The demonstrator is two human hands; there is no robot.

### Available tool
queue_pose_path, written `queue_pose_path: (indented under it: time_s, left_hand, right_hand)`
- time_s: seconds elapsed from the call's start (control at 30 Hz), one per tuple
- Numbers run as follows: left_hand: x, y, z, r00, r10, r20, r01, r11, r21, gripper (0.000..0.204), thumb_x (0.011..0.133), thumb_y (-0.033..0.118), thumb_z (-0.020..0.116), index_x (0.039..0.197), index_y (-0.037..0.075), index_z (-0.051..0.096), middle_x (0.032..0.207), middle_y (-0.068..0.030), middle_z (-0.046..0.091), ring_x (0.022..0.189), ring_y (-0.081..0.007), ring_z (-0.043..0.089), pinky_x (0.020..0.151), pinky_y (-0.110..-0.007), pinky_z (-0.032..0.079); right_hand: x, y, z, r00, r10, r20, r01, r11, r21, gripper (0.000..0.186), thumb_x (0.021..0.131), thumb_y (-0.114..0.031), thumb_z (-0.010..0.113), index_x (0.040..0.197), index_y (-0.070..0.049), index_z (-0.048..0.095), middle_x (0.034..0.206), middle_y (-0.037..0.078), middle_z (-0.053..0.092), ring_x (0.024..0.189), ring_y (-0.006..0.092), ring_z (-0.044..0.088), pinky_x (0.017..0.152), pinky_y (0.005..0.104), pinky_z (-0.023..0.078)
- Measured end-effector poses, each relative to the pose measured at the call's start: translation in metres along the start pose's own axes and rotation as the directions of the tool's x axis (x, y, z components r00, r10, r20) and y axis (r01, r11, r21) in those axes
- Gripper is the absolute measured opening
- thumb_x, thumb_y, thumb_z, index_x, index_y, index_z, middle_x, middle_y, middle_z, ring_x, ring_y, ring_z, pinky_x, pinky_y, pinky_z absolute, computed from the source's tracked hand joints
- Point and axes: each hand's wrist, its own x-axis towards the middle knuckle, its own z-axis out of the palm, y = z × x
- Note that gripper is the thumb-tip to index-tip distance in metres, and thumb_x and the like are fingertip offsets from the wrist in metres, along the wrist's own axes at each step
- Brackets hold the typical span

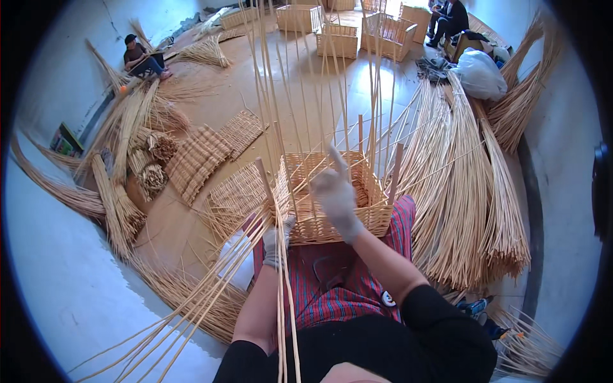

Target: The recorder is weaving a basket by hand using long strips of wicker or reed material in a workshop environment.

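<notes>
A half-woven square wicker basket [306, 230] rests on my lap, over a striped red and blue cloth [338, 306]. Wooden corner posts [396, 165] and tall thin wicker rods [265, 83] rise from it. My left hand [279, 239], in a pale glove, is closed at the near left corner of the wall, its fingertips partly hidden. Loose rods [204, 290] fan out from that corner toward me and to the left. My right hand [335, 198], also gloved, is raised over the basket's near side. Its index finger points up; the other fingers are slightly blurred.
Woven panels [198, 163] and rod bundles [150, 179] lie to the left. A big heap of wicker [460, 191] spreads at the right. Finished baskets [386, 35] stand at the back. One person [143, 60] sits far left, another [450, 22] far right.
</notes>
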Motion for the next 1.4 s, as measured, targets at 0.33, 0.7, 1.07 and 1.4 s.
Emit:
queue_pose_path:
  time_s: [0.33, 0.7, 1.07, 1.4]
  left_hand:
    - [-0.064, 0.018, 0.029, 0.958, 0.228, -0.173, -0.169, 0.938, 0.303, 0.029, 0.099, 0.003, 0.068, 0.127, 0.000, 0.063, 0.129, -0.0159, 0.066, 0.116, -0.0252, 0.066, 0.102, -0.038, 0.053]
    - [-0.002, 0.050, 0.068, 0.897, 0.069, 0.436, -0.361, 0.683, 0.635, 0.029, 0.103, 0.036, 0.065, 0.111, 0.009, 0.068, 0.101, -0.0181, 0.074, 0.096, -0.0289, 0.073, 0.087, -0.042, 0.057]
    - [0.001, 0.062, 0.080, 0.939, -0.194, 0.285, 0.072, 0.919, 0.387, 0.042, 0.091, 0.046, 0.082, 0.105, 0.009, 0.069, 0.076, -0.0025, 0.068, 0.064, -0.0148, 0.069, 0.060, -0.033, 0.054]
    - [-0.024, 0.068, 0.113, 0.820, 0.561, 0.113, -0.571, 0.792, 0.216, 0.030, 0.101, 0.031, 0.072, 0.124, 0.012, 0.068, 0.098, -0.0144, 0.076, 0.091, -0.0295, 0.075, 0.080, -0.042, 0.058]
  right_hand:
    - [-0.111, 0.059, -0.131, 0.810, 0.581, -0.082, -0.527, 0.782, 0.334, 0.014, 0.108, -0.017, 0.065, 0.116, -0.007, 0.070, 0.107, 0.007, 0.078, 0.088, 0.0117, 0.072, 0.076, 0.0266, 0.059]
    - [0.007, 0.003, -0.045, 0.948, -0.314, 0.059, 0.289, 0.765, -0.576, 0.042, 0.100, -0.002, 0.063, 0.142, -0.004, 0.056, 0.128, 0.019, 0.070, 0.105, 0.0305, 0.073, 0.088, 0.0385, 0.059]
    - [-0.084, 0.012, -0.121, 0.939, 0.333, -0.083, -0.291, 0.899, 0.326, 0.022, 0.115, -0.025, 0.048, 0.121, -0.007, 0.058, 0.096, 0.011, 0.073, 0.074, 0.0198, 0.068, 0.059, 0.0279, 0.052]
    - [-0.090, 0.001, -0.166, 0.872, 0.291, -0.393, -0.167, 0.933, 0.320, 0.027, 0.105, -0.003, 0.064, 0.129, -0.012, 0.052, 0.107, 0.008, 0.074, 0.088, 0.0149, 0.071, 0.067, 0.0257, 0.055]
